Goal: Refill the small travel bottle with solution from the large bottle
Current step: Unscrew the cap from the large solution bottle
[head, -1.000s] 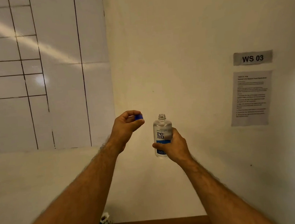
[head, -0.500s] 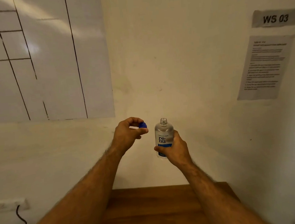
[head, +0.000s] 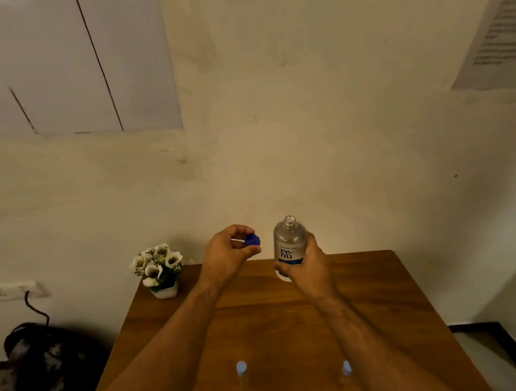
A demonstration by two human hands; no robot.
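Head view, looking down over a wooden table point(head: 383, 309) set against a pale wall point(head: 307, 129).

Right hand point(head: 308, 265): wrapped around the lower body of the large bottle point(head: 289, 245), fingers curled over the blue band of its label. Bottle upright, raised above the far edge of the table, neck uncapped, glassy-clear body, "re-nu" printed on the front.

Left hand point(head: 229, 256): raised beside the bottle, not touching it. Blue cap point(head: 252, 240) pinched between thumb and curled fingertips, just left of the bottle's shoulder.

On the table, near edge: two small pale-blue-tipped objects, one between the forearms point(head: 241, 368), one partly behind the right forearm point(head: 346, 368). Too blurred to say which, if either, is the small travel bottle.

Back left corner of the table: white pot with white flowers point(head: 160, 269), well apart from both hands.

Left of the table, low: dark patterned bag point(head: 45, 375); above it a wall socket point(head: 8, 291) with a dark cable hanging. Printed sheet point(head: 503, 37) on the wall, upper right; text unreadable.
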